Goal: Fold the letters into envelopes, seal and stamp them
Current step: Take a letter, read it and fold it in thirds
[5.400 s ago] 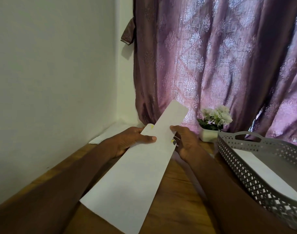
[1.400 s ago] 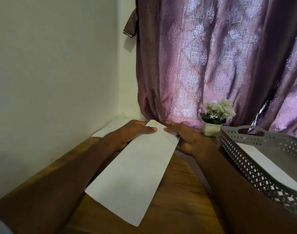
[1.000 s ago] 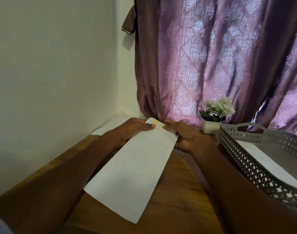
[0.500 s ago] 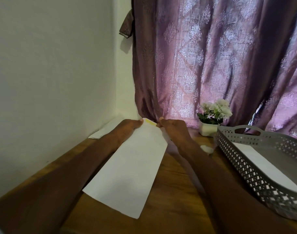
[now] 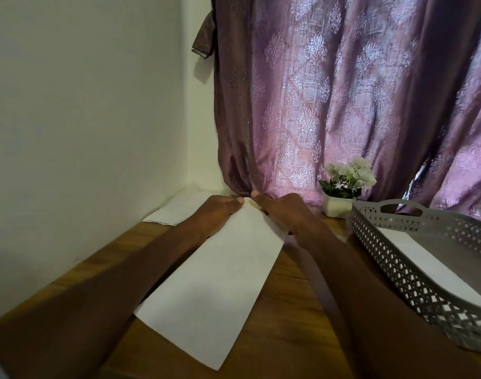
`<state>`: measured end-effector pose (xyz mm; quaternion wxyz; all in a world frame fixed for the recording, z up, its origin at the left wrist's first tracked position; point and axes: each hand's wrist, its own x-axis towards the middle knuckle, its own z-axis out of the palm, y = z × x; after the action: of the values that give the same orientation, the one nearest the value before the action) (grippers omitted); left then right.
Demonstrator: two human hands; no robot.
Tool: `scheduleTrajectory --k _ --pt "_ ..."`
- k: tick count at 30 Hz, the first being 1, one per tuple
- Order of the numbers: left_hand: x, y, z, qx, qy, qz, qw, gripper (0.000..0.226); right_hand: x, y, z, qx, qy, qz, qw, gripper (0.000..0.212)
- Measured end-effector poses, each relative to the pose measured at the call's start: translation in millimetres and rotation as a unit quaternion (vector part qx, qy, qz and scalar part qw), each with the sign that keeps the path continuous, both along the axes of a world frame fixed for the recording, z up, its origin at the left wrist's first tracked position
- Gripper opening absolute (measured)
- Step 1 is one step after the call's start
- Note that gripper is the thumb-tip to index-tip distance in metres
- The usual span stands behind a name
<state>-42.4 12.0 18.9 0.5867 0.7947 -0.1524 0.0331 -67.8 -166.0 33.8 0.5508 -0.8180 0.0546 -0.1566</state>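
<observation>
A long white envelope [image 5: 214, 285] lies flat on the wooden table [image 5: 288, 332], running from near the front edge away toward the corner of the room. Both hands are at its far end. The left hand [image 5: 217, 212] lies palm down on the far left corner, fingers stretched forward and pressing the paper onto the table. The right hand [image 5: 281, 212] rests on the far right corner, its thumb tip almost meeting the left fingertips at the top edge. A little yellow shows at that edge between the two hands. Whether the right fingers are pinching the paper or just pressing on it cannot be told, since the back of the hand hides them. Both forearms stretch along either side of the envelope.

To the right stands a grey plastic basket [image 5: 398, 258] with a perforated wall and a handle cut into its far end; a white sheet [image 5: 436, 269] lies inside on its bottom. Just beyond the basket's far left corner sits a small white pot of pale flowers [image 5: 346, 184], close to the purple patterned curtain [image 5: 343, 91]. More white paper [image 5: 176, 212] lies flat in the corner against the white wall [image 5: 83, 119], behind the left hand
</observation>
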Motion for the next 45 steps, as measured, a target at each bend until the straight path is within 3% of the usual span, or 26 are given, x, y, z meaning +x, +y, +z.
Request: scheduleTrajectory --k 6,9,15,22,27,34,41,45 --pt "4 6 3 0.007 -0.003 0.034 0.999 0.042 1 -8 4 -0.062 0.050 0.043 0.996 0.040" --pt "6 4 2 0.011 -0.004 0.035 0.999 0.041 3 -8 4 -0.039 0.059 0.053 0.996 0.032" --pt "7 4 2 0.006 -0.006 0.043 0.999 0.039 7 -6 2 -0.002 0.075 0.037 0.996 0.060" --pt "6 5 0 -0.011 -0.006 0.043 0.999 0.037 4 -2 -2 0.029 0.064 0.036 0.997 0.071" --pt "7 3 -1 -0.029 0.007 0.048 0.998 0.034 6 -6 0 0.051 0.025 -0.017 0.998 0.054" --pt "9 3 -2 -0.039 0.010 0.046 0.998 0.026 5 -5 0 0.042 0.046 -0.019 0.998 0.075" --pt "7 1 -1 -0.032 0.010 0.047 0.998 0.036 0 -3 0 0.055 0.066 -0.007 0.996 0.069" --pt "11 3 -2 -0.070 0.037 0.086 0.993 0.024 1 -3 -3 0.159 0.021 0.018 0.987 0.030"
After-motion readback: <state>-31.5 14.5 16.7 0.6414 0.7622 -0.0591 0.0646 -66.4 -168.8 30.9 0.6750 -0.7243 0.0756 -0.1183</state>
